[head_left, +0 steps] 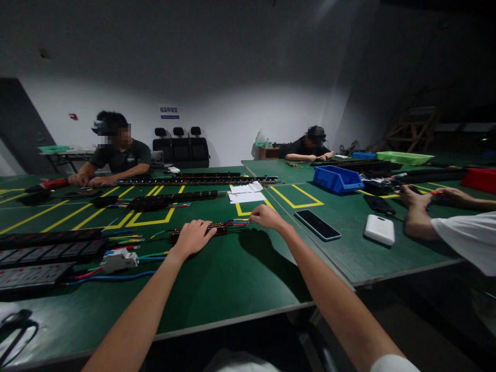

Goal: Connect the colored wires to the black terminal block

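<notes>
On the green table in front of me lies a narrow, dark power strip (pixel 221 230) with copper-coloured lines along it. My left hand (pixel 195 236) is over its middle, thumb on the near side and fingers across the top. Blue, red and yellow wires (pixel 239 222) come out of its right end. Their tips are between the closed fingers of my right hand (pixel 266 216), which partly hides them. To the left, a grey-white breaker (pixel 119 260) with coloured wires lies beside dark socket strips (pixel 34 276).
White papers (pixel 246 193) lie behind my right hand. A phone (pixel 318 224), a white power bank (pixel 379 229) and a blue bin (pixel 338 179) are to the right. A co-worker's hands (pixel 416 196) work at far right; two people (pixel 124 155) sit across the table.
</notes>
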Motion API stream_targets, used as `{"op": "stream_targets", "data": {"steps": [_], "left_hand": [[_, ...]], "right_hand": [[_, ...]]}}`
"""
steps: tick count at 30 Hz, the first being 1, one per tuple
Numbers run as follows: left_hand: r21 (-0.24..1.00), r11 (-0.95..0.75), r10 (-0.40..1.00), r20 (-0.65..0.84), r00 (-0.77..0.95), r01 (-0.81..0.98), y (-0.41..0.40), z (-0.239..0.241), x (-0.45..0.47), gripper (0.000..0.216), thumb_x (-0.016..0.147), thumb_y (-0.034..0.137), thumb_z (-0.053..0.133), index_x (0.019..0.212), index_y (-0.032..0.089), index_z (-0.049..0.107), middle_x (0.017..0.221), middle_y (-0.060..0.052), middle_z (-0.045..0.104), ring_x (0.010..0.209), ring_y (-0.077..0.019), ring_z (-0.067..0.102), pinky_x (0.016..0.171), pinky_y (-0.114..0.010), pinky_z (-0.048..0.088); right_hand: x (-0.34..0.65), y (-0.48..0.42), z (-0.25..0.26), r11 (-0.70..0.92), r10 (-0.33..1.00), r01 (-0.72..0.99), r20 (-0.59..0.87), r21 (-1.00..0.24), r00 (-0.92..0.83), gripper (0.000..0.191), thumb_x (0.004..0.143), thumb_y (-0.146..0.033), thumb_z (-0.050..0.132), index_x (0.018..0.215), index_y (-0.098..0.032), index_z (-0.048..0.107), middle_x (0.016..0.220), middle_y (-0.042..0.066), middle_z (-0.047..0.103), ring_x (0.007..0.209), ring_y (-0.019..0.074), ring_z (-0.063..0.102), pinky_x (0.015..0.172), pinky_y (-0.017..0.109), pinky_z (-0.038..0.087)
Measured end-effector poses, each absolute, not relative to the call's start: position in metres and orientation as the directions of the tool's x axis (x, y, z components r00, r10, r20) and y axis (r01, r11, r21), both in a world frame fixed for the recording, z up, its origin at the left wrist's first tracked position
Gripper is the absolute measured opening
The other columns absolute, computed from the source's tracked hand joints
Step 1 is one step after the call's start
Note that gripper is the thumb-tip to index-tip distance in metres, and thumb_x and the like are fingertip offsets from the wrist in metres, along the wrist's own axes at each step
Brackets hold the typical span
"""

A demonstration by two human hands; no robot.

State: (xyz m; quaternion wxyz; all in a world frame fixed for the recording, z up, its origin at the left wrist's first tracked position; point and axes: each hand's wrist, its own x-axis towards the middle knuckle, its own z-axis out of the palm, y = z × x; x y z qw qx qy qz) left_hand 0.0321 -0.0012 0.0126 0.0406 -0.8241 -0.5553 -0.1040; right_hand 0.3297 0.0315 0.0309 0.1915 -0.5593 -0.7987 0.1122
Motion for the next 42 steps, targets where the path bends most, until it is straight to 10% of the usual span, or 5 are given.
{"op": "stream_targets", "data": {"steps": [15, 22, 28, 38, 42], "left_hand": [[0.054, -0.385, 0.905, 0.220, 0.365, 0.922, -0.002, 0.012, 0.032, 0.062, 0.100, 0.061, 0.024, 0.131, 0.023, 0.061, 0.125, -0.011, 0.066, 0.114, -0.0284, 0.060, 0.094, -0.044, 0.046], [0.061, -0.387, 0.904, 0.224, 0.365, 0.920, 0.000, 0.009, 0.030, 0.063, 0.099, 0.063, 0.023, 0.130, 0.023, 0.061, 0.124, -0.011, 0.067, 0.113, -0.0283, 0.060, 0.094, -0.044, 0.046], [0.047, -0.392, 0.900, 0.228, 0.372, 0.919, -0.001, 0.009, 0.031, 0.063, 0.099, 0.063, 0.024, 0.130, 0.023, 0.061, 0.124, -0.011, 0.067, 0.112, -0.0280, 0.060, 0.093, -0.044, 0.046], [0.000, -0.387, 0.889, 0.267, 0.372, 0.922, 0.002, 0.004, 0.030, 0.059, 0.100, 0.061, 0.025, 0.129, 0.024, 0.061, 0.123, -0.010, 0.067, 0.111, -0.0276, 0.060, 0.090, -0.042, 0.046], [-0.003, -0.385, 0.888, 0.271, 0.371, 0.923, 0.002, 0.004, 0.031, 0.059, 0.100, 0.061, 0.026, 0.129, 0.023, 0.061, 0.124, -0.011, 0.067, 0.111, -0.0278, 0.060, 0.090, -0.042, 0.046]], "right_hand": [[0.332, 0.039, 0.021, 0.183, 0.981, 0.887, 0.144, -0.424, -0.133, 0.039, 0.097, -0.041, 0.048, 0.084, -0.015, 0.075, 0.084, 0.010, 0.072, 0.072, 0.0164, 0.062, 0.061, 0.022, 0.035], [0.325, 0.046, 0.013, 0.262, 0.964, 0.645, 0.170, -0.718, -0.203, 0.049, 0.101, -0.050, 0.037, 0.092, -0.013, 0.068, 0.079, 0.005, 0.067, 0.060, 0.0113, 0.056, 0.051, 0.019, 0.036], [0.331, 0.048, 0.010, 0.188, 0.982, 0.782, 0.121, -0.594, -0.144, 0.035, 0.095, -0.040, 0.052, 0.080, -0.013, 0.067, 0.071, 0.005, 0.065, 0.057, 0.0104, 0.056, 0.046, 0.018, 0.031], [0.324, 0.038, 0.024, 0.089, 0.990, 0.350, 0.044, -0.933, -0.133, 0.021, 0.091, -0.020, 0.057, 0.111, -0.015, 0.059, 0.083, 0.003, 0.072, 0.052, 0.0076, 0.059, 0.040, 0.015, 0.039], [0.328, 0.040, 0.021, 0.098, 0.994, 0.523, 0.056, -0.847, -0.096, 0.018, 0.089, -0.019, 0.062, 0.106, -0.014, 0.061, 0.077, 0.003, 0.072, 0.049, 0.0072, 0.057, 0.041, 0.015, 0.038]]}}
